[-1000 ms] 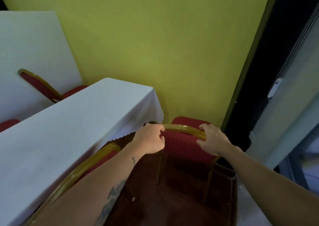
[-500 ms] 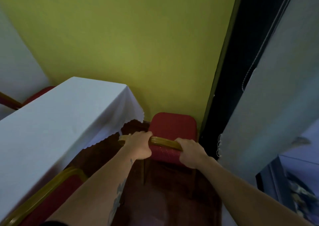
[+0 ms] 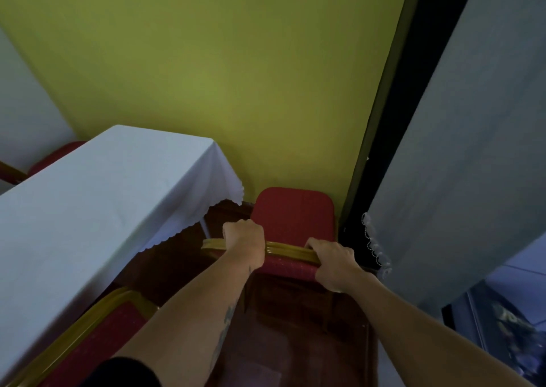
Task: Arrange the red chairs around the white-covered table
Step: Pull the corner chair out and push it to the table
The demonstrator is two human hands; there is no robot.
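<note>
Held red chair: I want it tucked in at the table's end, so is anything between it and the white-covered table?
Nothing visible. Both hands, left hand and right hand, grip the red chair; only bare brown floor separates it from the white-covered table.

No legible txt or labels

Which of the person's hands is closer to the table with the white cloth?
Left. The left hand grips the chair back's gold rail at the end beside the white-covered table; the right hand grips the end farther from it, near the grey curtain.
</note>
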